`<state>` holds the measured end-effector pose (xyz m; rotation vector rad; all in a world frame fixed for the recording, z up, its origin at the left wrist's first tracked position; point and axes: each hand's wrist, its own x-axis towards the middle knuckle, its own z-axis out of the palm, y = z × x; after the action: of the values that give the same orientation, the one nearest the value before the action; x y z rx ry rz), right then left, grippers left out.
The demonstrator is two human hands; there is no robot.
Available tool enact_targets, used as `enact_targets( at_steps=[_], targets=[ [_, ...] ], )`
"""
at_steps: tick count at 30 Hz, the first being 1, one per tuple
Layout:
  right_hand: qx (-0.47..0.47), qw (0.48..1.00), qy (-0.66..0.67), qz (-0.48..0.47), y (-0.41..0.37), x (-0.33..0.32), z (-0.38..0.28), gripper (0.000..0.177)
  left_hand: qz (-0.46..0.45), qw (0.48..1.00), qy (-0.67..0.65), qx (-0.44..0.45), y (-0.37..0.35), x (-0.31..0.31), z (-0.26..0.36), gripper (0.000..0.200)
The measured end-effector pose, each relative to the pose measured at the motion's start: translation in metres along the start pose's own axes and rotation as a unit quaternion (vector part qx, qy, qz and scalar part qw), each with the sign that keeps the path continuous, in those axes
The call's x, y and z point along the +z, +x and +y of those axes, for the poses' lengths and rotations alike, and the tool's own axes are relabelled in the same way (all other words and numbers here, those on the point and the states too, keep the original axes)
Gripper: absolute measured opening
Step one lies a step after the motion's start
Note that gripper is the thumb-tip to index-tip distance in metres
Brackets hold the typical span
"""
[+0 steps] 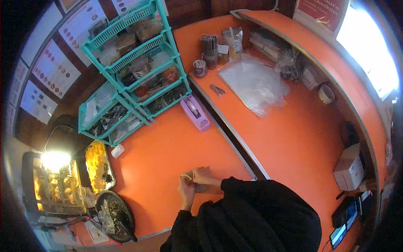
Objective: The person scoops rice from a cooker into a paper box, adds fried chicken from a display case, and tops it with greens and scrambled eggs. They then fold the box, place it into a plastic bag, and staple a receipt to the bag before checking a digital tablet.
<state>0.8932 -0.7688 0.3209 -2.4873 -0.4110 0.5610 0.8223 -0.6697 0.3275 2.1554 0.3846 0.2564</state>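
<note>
Orange, smooth surface (147, 168) carried one blocky lilac tape dispenser (196, 114); nearer, left hand (186, 192) and right hand (203, 176) pinched one small pale item (187, 176).

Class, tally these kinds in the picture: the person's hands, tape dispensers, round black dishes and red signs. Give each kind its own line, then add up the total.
Left hand and right hand: 2
Tape dispenser: 1
Black dish: 1
Red sign: 1
Total: 5
</note>
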Motion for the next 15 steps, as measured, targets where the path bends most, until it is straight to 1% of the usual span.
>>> enact_targets(
  at_steps=[3, 6, 9, 12, 15],
  targets=[
    [0.008, 1.000, 0.013, -0.012, -0.003, -0.004, -0.002, 0.025, -0.007, 0.998, 0.039, -0.050, 0.006, 0.001, 0.010, 0.016],
    [-0.018, 0.996, 0.082, -0.037, -0.009, -0.021, -0.005, 0.017, -0.030, 0.997, 0.013, -0.075, 0.009, -0.003, -0.006, 0.014],
    [-0.023, 0.997, 0.068, 0.003, -0.005, -0.008, -0.004, 0.014, -0.012, 0.996, -0.042, -0.075, 0.006, -0.002, -0.011, 0.015],
    [-0.041, 0.995, 0.084, 0.037, -0.009, -0.010, -0.008, 0.010, 0.019, 0.995, -0.047, -0.083, 0.000, -0.003, 0.003, 0.016],
    [-0.082, 0.989, 0.072, 0.103, -0.014, -0.003, -0.009, 0.010, 0.042, 0.992, -0.089, -0.074, -0.004, 0.001, -0.001, 0.016]
  ],
)
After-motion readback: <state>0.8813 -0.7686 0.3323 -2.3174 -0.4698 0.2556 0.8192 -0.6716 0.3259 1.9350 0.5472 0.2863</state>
